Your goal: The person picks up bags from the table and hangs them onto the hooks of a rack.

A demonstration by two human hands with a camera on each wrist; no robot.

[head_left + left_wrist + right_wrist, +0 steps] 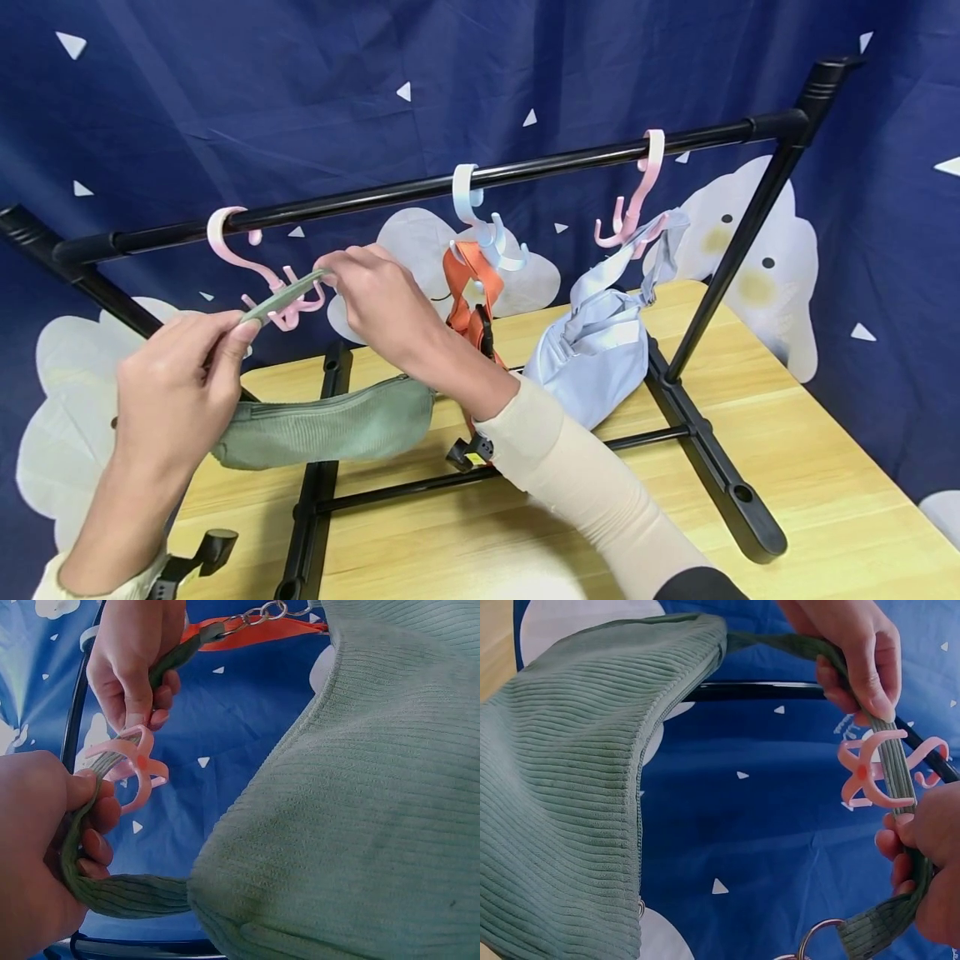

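Observation:
A green corduroy bag (330, 425) hangs below both hands from its strap (288, 293). My left hand (180, 375) pinches the strap on one side, and my right hand (382, 304) pinches it on the other. Between them the strap is stretched across the prongs of a pink hook (281, 312), which hangs on the black bar. In the right wrist view the strap (897, 769) overlaps the curved prongs of the pink hook (864, 771). A metal ring (816, 936) joins the strap's end near my right hand.
A black rack (405, 193) stands on the wooden table (795, 475). A blue hook (480, 221) carries an orange strap (474, 271). Farther right, another pink hook (641, 196) holds a pale blue bag (592, 358). Behind is a dark blue curtain (315, 92) with cloud shapes.

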